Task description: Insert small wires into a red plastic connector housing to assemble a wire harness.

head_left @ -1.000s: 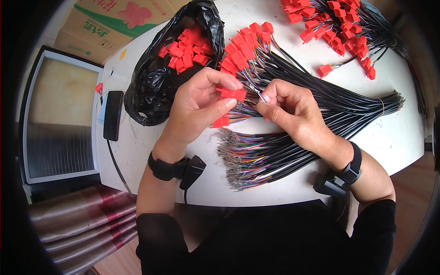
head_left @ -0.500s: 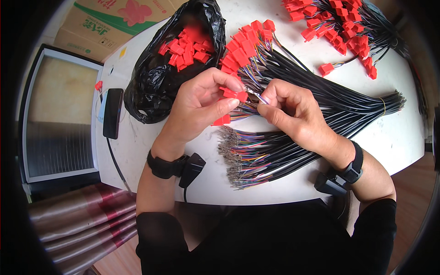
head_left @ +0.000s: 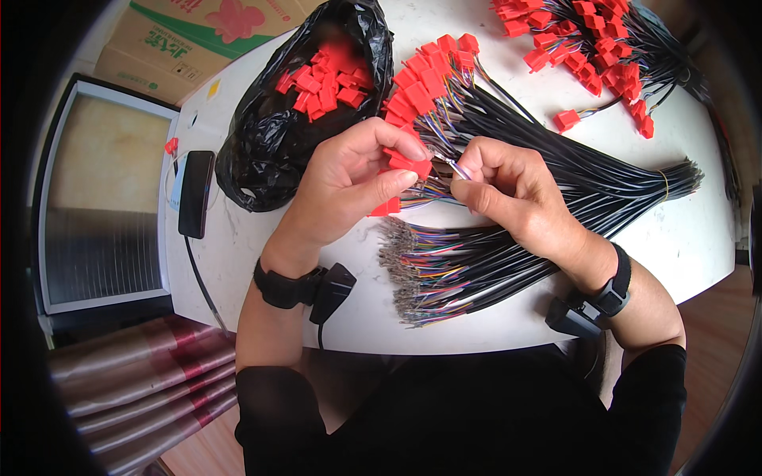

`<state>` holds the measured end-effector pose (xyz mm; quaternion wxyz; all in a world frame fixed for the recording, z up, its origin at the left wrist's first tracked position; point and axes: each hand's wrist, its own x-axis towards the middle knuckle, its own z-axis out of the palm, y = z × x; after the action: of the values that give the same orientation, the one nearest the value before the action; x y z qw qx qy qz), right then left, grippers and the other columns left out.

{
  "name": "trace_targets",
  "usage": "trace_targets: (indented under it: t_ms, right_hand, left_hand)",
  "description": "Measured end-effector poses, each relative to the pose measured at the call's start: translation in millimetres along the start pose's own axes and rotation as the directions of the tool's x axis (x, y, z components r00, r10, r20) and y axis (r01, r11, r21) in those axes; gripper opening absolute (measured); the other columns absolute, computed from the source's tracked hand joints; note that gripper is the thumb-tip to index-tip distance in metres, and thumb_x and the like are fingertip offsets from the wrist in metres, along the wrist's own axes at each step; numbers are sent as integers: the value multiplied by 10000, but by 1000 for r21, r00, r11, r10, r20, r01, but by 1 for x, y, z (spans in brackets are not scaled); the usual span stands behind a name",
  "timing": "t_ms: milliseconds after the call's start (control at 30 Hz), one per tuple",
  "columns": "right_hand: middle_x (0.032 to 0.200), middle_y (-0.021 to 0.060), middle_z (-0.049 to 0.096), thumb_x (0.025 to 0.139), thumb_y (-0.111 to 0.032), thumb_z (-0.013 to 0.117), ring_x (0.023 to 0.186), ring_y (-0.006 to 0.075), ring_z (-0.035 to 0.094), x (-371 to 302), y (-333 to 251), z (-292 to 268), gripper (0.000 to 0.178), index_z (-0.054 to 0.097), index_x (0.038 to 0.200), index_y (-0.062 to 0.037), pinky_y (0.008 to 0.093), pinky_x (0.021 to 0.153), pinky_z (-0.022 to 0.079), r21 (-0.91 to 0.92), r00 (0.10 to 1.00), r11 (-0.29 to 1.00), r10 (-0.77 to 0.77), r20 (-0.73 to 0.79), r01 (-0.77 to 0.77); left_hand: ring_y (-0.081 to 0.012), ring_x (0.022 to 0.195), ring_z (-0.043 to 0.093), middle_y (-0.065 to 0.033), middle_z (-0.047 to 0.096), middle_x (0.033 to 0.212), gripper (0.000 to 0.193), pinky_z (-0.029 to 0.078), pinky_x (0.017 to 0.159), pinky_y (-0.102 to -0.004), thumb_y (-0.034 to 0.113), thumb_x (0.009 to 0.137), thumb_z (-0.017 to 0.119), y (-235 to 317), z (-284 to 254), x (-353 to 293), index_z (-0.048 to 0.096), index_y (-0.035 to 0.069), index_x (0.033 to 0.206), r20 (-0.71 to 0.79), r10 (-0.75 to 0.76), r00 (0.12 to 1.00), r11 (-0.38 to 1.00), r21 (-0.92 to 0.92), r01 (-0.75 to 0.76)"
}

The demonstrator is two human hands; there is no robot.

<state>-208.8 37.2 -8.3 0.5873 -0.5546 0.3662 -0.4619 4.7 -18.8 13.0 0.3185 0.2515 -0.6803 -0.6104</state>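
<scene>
Between the thumb and fingers of my left hand [head_left: 341, 174] is a red plastic connector housing [head_left: 411, 165]. My right hand [head_left: 516, 186] pinches a thin wire [head_left: 454, 166] with a metal terminal at its tip, close to the housing's right side. Whether the tip has entered the housing I cannot tell. Beneath my hands lies a bundle of black cables [head_left: 540, 143], many of their ends capped with red housings [head_left: 419, 89]. Nearer me, another group of cables fans out with bare terminals [head_left: 401, 270] on coloured wires.
An open black plastic bag [head_left: 258, 151] holds loose red housings [head_left: 321, 83] at the back left. A phone [head_left: 195, 194] with a cord lies at the table's left side. More capped cables [head_left: 603, 47] are heaped at the back right. A cardboard box [head_left: 171, 59] stands beyond the table [head_left: 357, 317].
Both hands have shifted very slightly to the right. The wire tip now points at the housing at a slightly different angle; the grips are the same.
</scene>
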Motion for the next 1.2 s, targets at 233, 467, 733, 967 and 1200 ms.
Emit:
trace_targets:
  t_ms: [233,467,733,967,1200]
  right_hand:
    - [621,-82,407,856,-59,591,576,8,341,-1,2,3,151,493,744,-36,213,485,287,-51,1000,999,-6,-6,6]
    - [608,-74,411,858,-68,584,570,14,353,-1,1,1,158,495,734,-28,214,488,298,-60,999,998,30,18,-29]
    - [607,-70,417,860,-75,593,563,13,356,-2,2,2,155,501,744,-29,214,485,300,-49,1000,998,26,10,-25]
    - [625,-66,397,866,-79,591,572,16,347,-2,2,3,147,498,760,-34,216,480,298,-137,1000,990,-16,9,17]
    - [625,-63,414,865,-76,590,574,16,354,-3,1,4,128,511,777,-28,212,481,302,-103,1000,995,-13,-11,12]
  left_hand:
    - [-97,926,547,-53,573,998,210,452,836,-246,-13,849,588,1,0,-1,544,-21,1055,13,-49,999,998,-34,49]
    - [-132,966,554,-84,577,1025,191,443,864,-273,17,833,607,5,-1,-3,556,-17,1014,43,-104,994,995,9,104]
    - [-140,988,554,-89,580,1041,196,443,885,-282,-51,831,575,0,2,-1,560,-21,1024,71,-28,997,1000,13,27]
    - [-87,927,546,-54,581,1013,181,456,794,-218,-33,858,571,-2,4,-2,564,-28,1039,61,-40,997,999,3,40]
    - [-65,877,545,-45,586,987,178,456,730,-197,-20,862,577,-5,10,-1,566,-29,1040,41,-49,998,999,-9,50]
